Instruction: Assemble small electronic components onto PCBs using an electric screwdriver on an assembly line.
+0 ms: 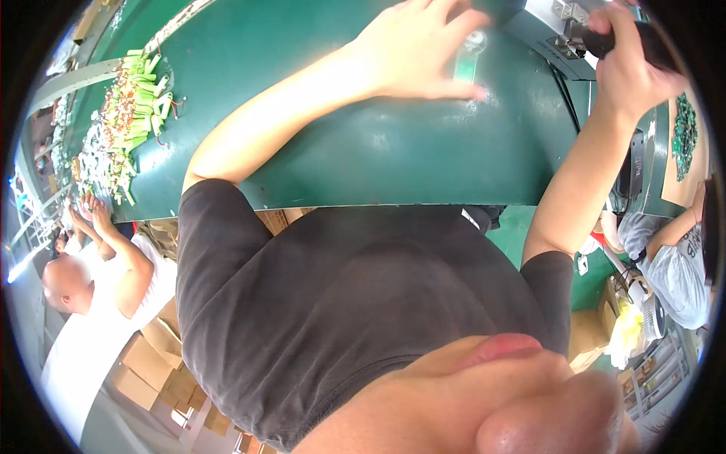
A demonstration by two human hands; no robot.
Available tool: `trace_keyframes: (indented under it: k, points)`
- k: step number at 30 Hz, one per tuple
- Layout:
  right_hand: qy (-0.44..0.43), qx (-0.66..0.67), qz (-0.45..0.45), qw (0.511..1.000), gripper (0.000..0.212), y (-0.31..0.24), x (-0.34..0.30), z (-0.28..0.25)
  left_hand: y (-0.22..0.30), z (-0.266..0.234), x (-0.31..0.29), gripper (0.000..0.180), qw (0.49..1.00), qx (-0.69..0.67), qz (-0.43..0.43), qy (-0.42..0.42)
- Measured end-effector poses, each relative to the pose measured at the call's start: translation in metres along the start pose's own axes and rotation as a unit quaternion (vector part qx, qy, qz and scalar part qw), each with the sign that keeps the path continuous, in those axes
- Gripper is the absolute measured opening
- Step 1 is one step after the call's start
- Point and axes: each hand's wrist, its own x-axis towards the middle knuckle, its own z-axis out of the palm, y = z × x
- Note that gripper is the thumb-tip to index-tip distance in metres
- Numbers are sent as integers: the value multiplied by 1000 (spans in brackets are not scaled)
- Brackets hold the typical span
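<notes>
My left hand [412, 53] reaches over the green table [423, 163] with its fingers spread and somewhat blurred. Between its thumb and fingers lies a small piece [466, 68], green at one end with a clear round part at the other. It appears apart from the fingers, though I cannot tell for sure. At the upper right, my right hand [628, 76] is wrapped round a black, rounded object like a handle [655, 47]. That object sits against the metal fittings of a grey box-shaped device [548, 34]. Its far end is cut off by the view's dark rim.
A heap of bright green pieces with thin wires [140, 102] lies at the table's left. A person in white [113, 280] works there; another in grey [669, 257] sits at right. Small green parts [684, 136] rest on cardboard at far right, beside a black adapter [632, 163].
</notes>
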Motion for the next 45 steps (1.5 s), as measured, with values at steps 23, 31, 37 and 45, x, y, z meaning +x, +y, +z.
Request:
trace_keyframes:
  k: [23,31,37,45]
  points:
    - [-35,231,85,969,78,12,-64,57,-21,27,-17,33,962,-249,81,82]
    - [-76,218,152,961,66,9,-71,52,-22,33,-22,35,978,-198,53,46]
    - [-55,255,168,951,71,9,-71,64,-18,22,-29,33,982,-185,23,26]
    - [-8,207,176,962,73,8,-63,51,-26,2,-17,34,996,-51,-7,77]
